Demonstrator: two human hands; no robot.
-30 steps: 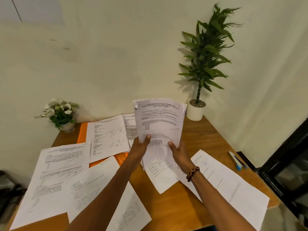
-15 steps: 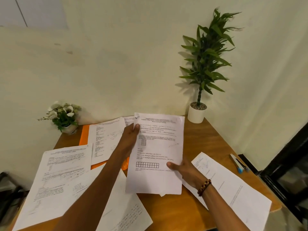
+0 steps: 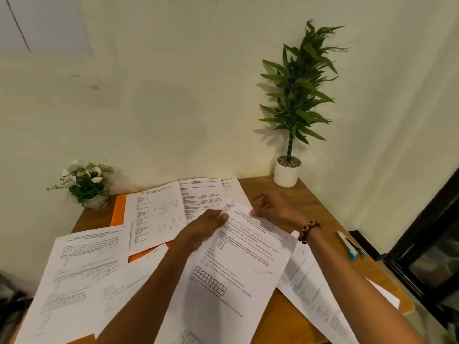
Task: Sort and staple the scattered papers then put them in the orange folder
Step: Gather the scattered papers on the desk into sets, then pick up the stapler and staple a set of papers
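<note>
My left hand (image 3: 203, 225) pinches the printed white paper sheaf (image 3: 238, 264) mid-table, my right hand (image 3: 275, 207) hovers loose-fingered; sheets remain scattered, nothing visibly stapled, the flat orange folder (image 3: 118, 209) near the far-left corner mostly covered.

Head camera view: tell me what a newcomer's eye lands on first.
White printed papers lie scattered across the wooden table. At centre, the left hand pinches the top edge of a stapled sheet, with the right hand just beyond. A tall potted plant stands in the far right corner.
</note>
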